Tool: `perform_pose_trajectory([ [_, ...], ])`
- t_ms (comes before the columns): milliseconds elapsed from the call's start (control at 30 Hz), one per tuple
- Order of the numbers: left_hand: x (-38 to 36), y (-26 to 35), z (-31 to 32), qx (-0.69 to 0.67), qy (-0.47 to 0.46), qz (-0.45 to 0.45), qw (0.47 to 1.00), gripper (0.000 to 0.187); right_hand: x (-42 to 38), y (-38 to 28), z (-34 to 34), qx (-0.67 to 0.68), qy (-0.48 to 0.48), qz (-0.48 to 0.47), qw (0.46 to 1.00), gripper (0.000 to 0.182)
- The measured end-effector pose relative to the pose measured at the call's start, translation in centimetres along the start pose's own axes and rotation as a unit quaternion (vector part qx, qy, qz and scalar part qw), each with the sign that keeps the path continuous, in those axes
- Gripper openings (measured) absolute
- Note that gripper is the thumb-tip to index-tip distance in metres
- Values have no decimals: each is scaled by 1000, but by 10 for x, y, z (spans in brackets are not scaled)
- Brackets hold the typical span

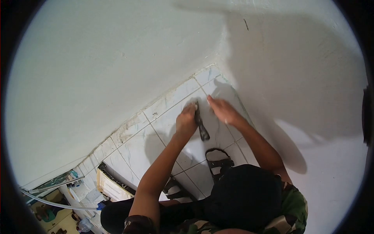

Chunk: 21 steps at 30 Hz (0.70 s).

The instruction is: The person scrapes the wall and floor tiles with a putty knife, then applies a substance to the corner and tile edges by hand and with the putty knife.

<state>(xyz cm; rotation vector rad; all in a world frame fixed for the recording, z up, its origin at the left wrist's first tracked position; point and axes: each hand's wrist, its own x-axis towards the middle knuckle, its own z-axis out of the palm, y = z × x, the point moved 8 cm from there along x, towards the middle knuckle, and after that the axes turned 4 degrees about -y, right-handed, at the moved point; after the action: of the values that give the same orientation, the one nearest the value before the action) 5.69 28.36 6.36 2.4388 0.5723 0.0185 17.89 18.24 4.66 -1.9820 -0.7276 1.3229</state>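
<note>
Crouching low in the corner where two pale painted walls meet, the person works over a floor of white glazed square tiles with thin dark grout lines. The left hand is curled shut around a dark, slim hand tool with a black handle, gripping it near the upper end, so that the handle juts down and toward the person from under the fist. The tool's working end rests on the tile just short of the wall corner; its tip is hidden by the fingers, so what kind of blade it has cannot be told. The right hand lies just beside the tool, on its right, with the fingers stretched out flat and together, pressed on the tile surface and holding nothing. The two hands are close but not touching. Below the hands, a foot in a dark strapped sandal stands on the tiles, and a second sandal shows partly under the left forearm. The person wears camouflage-patterned clothing. At the lower left, well apart from the hands, a pale flat board with a dark edge lies on the floor, and a thin white hose curves past clutter too small to make out.
</note>
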Motion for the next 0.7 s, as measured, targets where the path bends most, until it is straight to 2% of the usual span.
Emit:
perform_pose_trajectory([
  [33, -21, 6, -1, 10, 57, 53, 997, 38, 10, -10, -20, -97, 101, -50, 989, 64],
  [67, -38, 2, 9, 12, 57, 52, 997, 38, 14, -21, -33, -191, 201, -100, 955, 70],
  [100, -56, 1, 18, 21, 69, 68, 995, 39, 30, -11, -22, -189, 200, -101, 956, 70],
  [167, -84, 8, 29, 29, 82, 81, 993, 40, 55, -11, 8, -349, 291, -148, 878, 80],
  [200, -92, 13, 37, 35, 62, 78, 994, 41, 61, -16, 49, -355, 154, -146, 911, 83],
  [233, -99, 18, 46, 41, 42, 77, 995, 41, 60, -17, 109, -365, 54, -259, 893, 80],
  [267, -105, 24, 54, 43, 45, 77, 995, 41, 37, -42, 150, -181, -241, -246, 921, 74],
  [300, -109, 21, 74, 60, -13, 25, 998, 38, 2, -64, 173, -72, -394, -169, 901, 65],
  [333, -114, 13, 88, 77, -73, -28, 994, 36, -28, -93, 183, -53, -394, -237, 886, 63],
  [367, -115, 49, 68, 228, 42, 160, 960, 34, -49, -113, 188, -32, -391, -304, 868, 60],
  [400, -113, 54, 62, 226, 39, 158, 960, 34, -48, -116, 185, -29, -393, -302, 868, 60],
  [433, -107, 40, 66, 123, -45, 54, 990, 35, -35, -119, 172, 17, -365, -286, 886, 61],
  [467, -107, 25, 75, 16, -129, -52, 990, 36, -23, -121, 158, 62, -336, -270, 900, 63],
  [500, -105, 23, 75, 15, -130, -54, 990, 36, 4, -105, 135, 5, -180, -259, 949, 66],
  [533, -102, 30, 61, 6, -43, 4, 999, 38, 27, -83, 108, -55, -17, -241, 969, 70],
  [567, -102, 37, 48, -4, 46, 62, 997, 41, 45, -66, 79, -171, 102, -201, 959, 71],
  [600, -103, 36, 49, -5, 47, 61, 997, 41, 52, -54, 55, -282, 218, -157, 921, 73],
  [633, -103, 35, 50, -8, 54, 60, 997, 42, 53, -44, 54, -284, 216, -157, 921, 73],
  [700, -106, 37, 50, -11, 63, 58, 996, 44, 51, -25, 44, -344, 282, -94, 891, 73],
])
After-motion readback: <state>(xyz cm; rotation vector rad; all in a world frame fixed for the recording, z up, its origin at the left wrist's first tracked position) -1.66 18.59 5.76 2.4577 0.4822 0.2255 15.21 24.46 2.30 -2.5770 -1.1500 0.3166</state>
